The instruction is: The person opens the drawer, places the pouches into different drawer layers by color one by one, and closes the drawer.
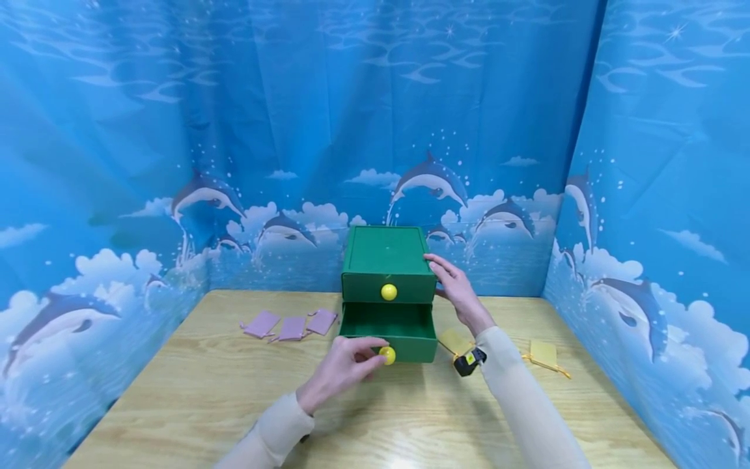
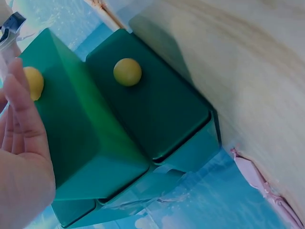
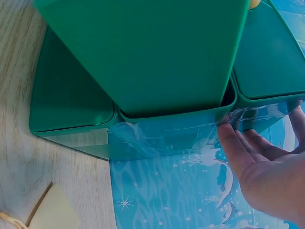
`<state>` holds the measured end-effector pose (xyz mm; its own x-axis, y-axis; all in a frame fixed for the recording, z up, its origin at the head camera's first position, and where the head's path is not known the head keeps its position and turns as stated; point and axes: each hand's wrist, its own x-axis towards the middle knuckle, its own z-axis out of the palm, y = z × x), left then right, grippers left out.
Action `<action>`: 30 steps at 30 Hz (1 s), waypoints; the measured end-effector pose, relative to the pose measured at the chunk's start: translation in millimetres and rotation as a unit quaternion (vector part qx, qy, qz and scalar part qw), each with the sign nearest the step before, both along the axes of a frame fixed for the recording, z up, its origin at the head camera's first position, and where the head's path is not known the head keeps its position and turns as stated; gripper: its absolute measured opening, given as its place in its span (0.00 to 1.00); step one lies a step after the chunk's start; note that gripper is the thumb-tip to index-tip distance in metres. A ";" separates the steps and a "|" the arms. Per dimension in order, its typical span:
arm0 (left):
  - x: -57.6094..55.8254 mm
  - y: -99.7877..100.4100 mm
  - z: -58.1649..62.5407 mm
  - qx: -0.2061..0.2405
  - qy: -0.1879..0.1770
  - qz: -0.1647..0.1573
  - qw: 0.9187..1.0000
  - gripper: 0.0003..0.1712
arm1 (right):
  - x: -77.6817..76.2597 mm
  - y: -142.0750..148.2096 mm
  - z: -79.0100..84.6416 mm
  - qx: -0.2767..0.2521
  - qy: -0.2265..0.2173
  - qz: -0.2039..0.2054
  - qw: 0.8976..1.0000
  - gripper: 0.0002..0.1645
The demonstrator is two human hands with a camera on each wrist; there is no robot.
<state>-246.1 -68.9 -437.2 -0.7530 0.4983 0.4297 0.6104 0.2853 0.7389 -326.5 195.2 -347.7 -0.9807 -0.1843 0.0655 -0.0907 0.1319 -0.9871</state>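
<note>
A green drawer cabinet (image 1: 387, 251) stands at the back of the table, three drawers high. Its middle drawer (image 1: 414, 350) is pulled out, and the inside that shows holds nothing. My left hand (image 1: 346, 365) pinches that drawer's yellow knob (image 1: 388, 355) between thumb and fingers. Along the cabinet's upper right side, my right hand (image 1: 459, 293) rests with fingers extended against the wall. The top drawer, with a yellow knob (image 1: 388, 292), is in. Below the pulled-out one, the bottom drawer (image 2: 157, 105) is in too; the head view hides it.
Several small purple pouches (image 1: 291, 328) lie on the wooden table (image 1: 193, 391) left of the cabinet. To the right are a yellow pouch (image 1: 543, 354) and another yellow pouch (image 1: 454, 342) beside the right wrist. A blue dolphin-print curtain (image 1: 328, 130) closes off the back and sides.
</note>
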 end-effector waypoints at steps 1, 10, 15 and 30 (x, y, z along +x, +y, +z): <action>-0.1 -0.5 1.4 0.008 -0.001 0.000 1.000 0.13 | -0.2 0.1 0.0 0.000 0.001 0.000 1.000 0.29; -2.5 -8.3 10.0 0.083 0.049 -0.002 0.995 0.08 | 0.0 0.4 0.1 0.001 0.002 0.000 1.000 0.29; -4.4 -15.2 14.8 0.133 0.079 0.017 0.988 0.08 | -0.2 0.0 -0.4 -0.001 0.002 0.000 1.000 0.29; -10.5 -42.6 48.9 0.244 0.025 0.116 0.962 0.07 | -1.1 -0.2 0.1 -0.005 -0.001 -0.001 1.000 0.28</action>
